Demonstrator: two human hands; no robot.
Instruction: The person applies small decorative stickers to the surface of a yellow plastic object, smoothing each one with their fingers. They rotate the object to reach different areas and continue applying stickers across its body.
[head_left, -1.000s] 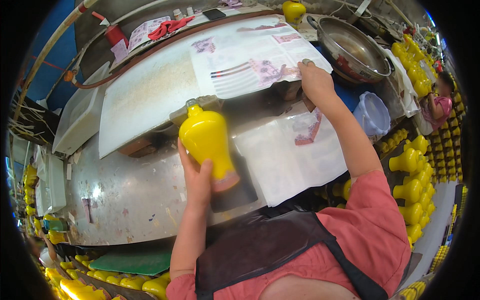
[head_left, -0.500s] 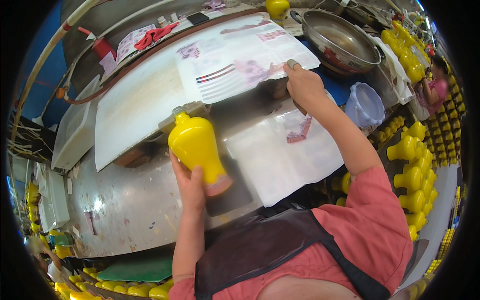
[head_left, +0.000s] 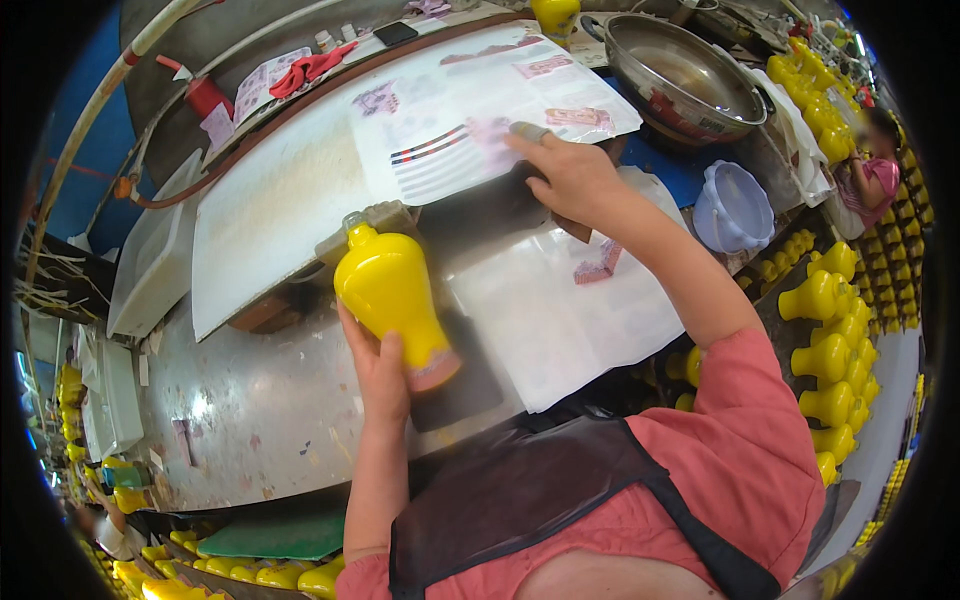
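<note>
A glossy yellow vase (head_left: pixel 385 285) with a pinkish band at its base lies tilted in my left hand (head_left: pixel 380 375), whose fingers wrap its near left side. The vase's neck meets a small grey block (head_left: pixel 400 217) at the edge of a white board (head_left: pixel 275 190). Over the board's right part, my right hand (head_left: pixel 570 175) reaches with its index finger, which wears a covering at the tip. That fingertip is at a blurred pink patterned decal (head_left: pixel 487 145); the thumb stands apart. Beside the hand lies another pink decal (head_left: pixel 578 118). Striped strips (head_left: pixel 430 148) lie left of the fingertip.
A wide metal pan (head_left: pixel 685 75) and a pale blue bucket (head_left: pixel 732 208) stand at the right. White paper (head_left: pixel 570 310) covers part of the metal table (head_left: pixel 250 420). Several yellow vases (head_left: pixel 830 350) line the right side. Another person (head_left: pixel 872 180) sits at the far right.
My right hand has moved left across the board, from its right part to the blurred pink decal, uncovering another decal. My left hand still holds the vase in nearly the same place.
</note>
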